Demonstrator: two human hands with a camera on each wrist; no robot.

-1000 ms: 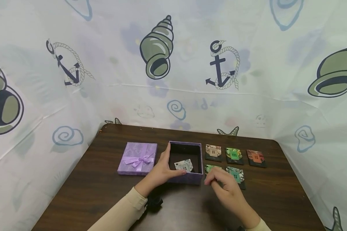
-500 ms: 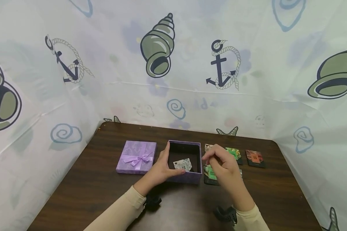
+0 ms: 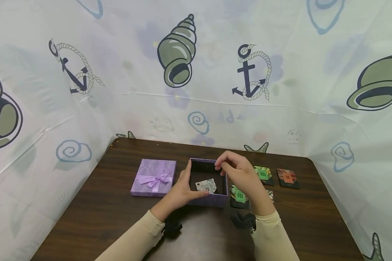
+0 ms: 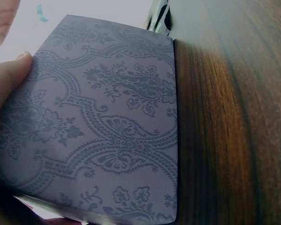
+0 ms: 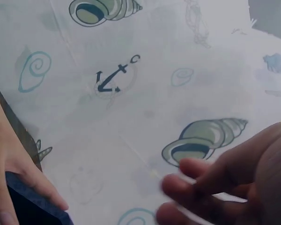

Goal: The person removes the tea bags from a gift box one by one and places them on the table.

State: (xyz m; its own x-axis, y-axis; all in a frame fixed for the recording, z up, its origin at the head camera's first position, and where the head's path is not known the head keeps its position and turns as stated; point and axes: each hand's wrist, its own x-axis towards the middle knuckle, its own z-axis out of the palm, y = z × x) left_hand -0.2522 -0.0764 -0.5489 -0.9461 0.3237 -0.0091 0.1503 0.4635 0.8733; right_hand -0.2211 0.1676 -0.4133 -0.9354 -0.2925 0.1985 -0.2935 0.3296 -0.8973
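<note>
My left hand (image 3: 179,194) holds a purple patterned box (image 3: 212,200) at its left side, thumb over the front rim and fingers along the wall. A small square printed packet (image 3: 205,186) with a pale design lies inside on the dark bottom. In the left wrist view the box's embossed side (image 4: 107,112) fills much of the frame. My right hand (image 3: 240,172) hovers over the box's right rim, fingers loosely bent. Nothing shows between its fingers (image 5: 178,187) in the right wrist view. Right of the box lies a green square packet (image 3: 239,197).
A purple lid (image 3: 153,177) with a ribbon bow lies left of the box. Further right are another green packet (image 3: 264,174), a red packet (image 3: 288,178) and a mostly hidden one (image 3: 270,195). A patterned cloth (image 3: 143,119) hangs behind the dark wooden table (image 3: 94,217).
My right hand has moved left and away from me, from over the near packets to the box's right rim. The left hand has stayed on the box.
</note>
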